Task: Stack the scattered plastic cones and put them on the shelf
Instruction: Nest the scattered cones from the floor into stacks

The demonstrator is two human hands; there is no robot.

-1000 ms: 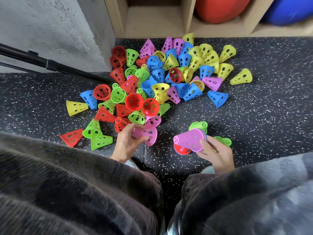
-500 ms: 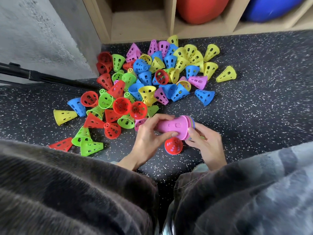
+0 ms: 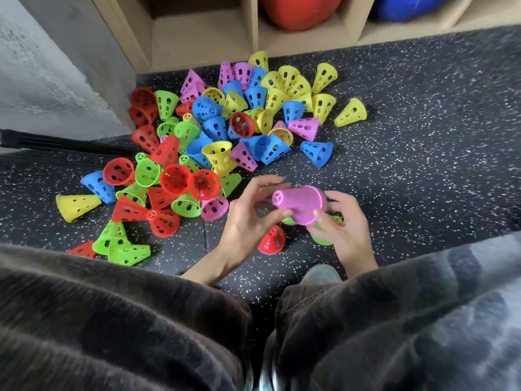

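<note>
Dark speckled rubber floor (image 3: 423, 170), grey concrete wall (image 3: 50, 66), wooden cubby unit (image 3: 197, 40), daylight

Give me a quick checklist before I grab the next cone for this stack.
1. Right hand holds stack: ok.
2. Left hand free to reach: not ok, its thumb and fingers are on the stack's narrow end.
3. Top pink cone fully seated: cannot tell.
4. Loose cone close by: ok, pink cone lies just left of the left hand.
5. Shelf has room: ok, left compartment looks bare.
6. Red cone below the hands: not stacked yet.
</note>
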